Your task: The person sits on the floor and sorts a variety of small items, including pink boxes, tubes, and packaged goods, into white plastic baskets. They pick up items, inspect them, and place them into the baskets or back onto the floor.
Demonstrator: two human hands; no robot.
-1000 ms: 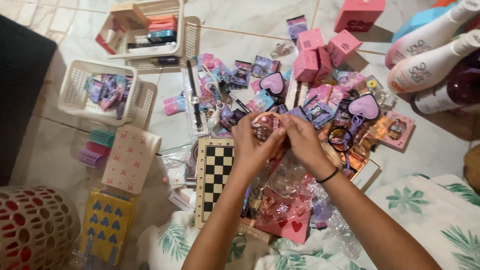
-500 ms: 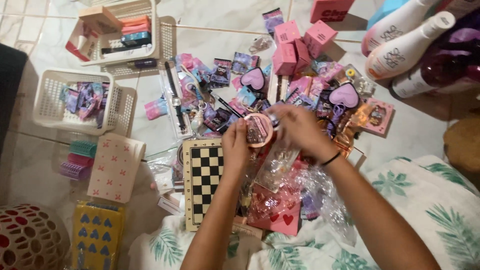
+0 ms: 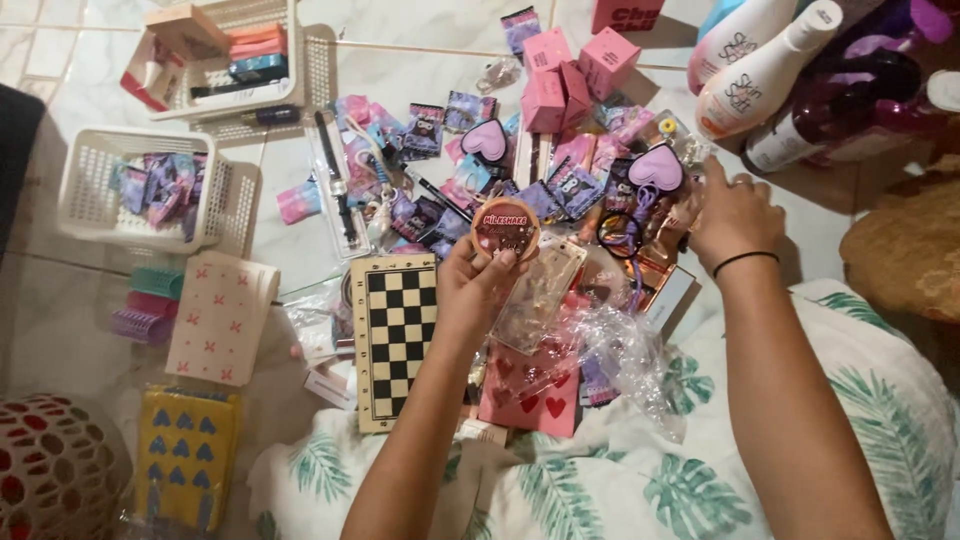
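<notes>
My left hand [image 3: 470, 285] holds a small round pink compact [image 3: 506, 228] upright by its lower edge, above the checkered board [image 3: 395, 335]. A clear plastic wrapper [image 3: 540, 290] hangs just below the compact. My right hand [image 3: 735, 215], with a black band on the wrist, rests apart to the right on the pile of pink packets, near a purple heart-shaped case [image 3: 657, 167] and a black hair tie [image 3: 618, 233]. Its fingers are spread and hold nothing that I can see.
Small pink boxes [image 3: 560, 75] and purple sachets cover the tiled floor. Two white baskets [image 3: 95, 185] [image 3: 215, 55] stand at the left. White bottles [image 3: 760, 70] lie top right. Hair rollers [image 3: 145, 300], card packs [image 3: 220, 315], a yellow pack [image 3: 185, 455] and a red-and-white basket [image 3: 55, 470] sit lower left.
Both hands were on the round compact. My right hand has let go and moved right onto the pile, and the view has shifted right. My left hand keeps the compact.
</notes>
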